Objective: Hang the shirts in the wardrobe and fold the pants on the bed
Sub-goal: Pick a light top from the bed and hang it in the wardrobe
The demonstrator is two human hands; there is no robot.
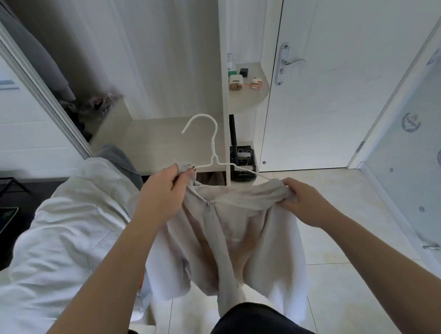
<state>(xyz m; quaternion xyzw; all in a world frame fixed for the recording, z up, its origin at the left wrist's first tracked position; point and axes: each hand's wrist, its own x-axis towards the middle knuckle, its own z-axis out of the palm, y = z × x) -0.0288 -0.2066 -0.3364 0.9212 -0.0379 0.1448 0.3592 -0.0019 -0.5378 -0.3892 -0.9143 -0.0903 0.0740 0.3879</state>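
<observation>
Shirt [226, 233], pale beige and thin, hangs in the air between two bare hands, in front of the open wardrobe [161, 139] and above the tiled floor [334, 237]. A white wire hanger [214, 144] sticks up out of its neck, with the hook rising free and curling to the left.

The left hand [161, 193] pinches a bunched fold of the collar against the hanger's left arm, its fingers [188, 172] closed tight on the cloth. The right hand [304, 200] grips the gathered right shoulder, its fingers [290, 185] curled round the fabric, where the hanger's right arm runs in. A heap of white cloth [63, 228] lies just to the left.

The shirt does not look seated yet, since both shoulders are crumpled rather than spread along the wire.

- If either hand lets go now, the smooth cloth could slide down the sloping wire and drop to the floor.
- The hanger end near the right hand could snag or poke through the thin fabric if it is pulled hard.
- Nothing steadies the hook, so it could twist and miss the rail, which is out of view.
- The low hem could catch underfoot.
</observation>
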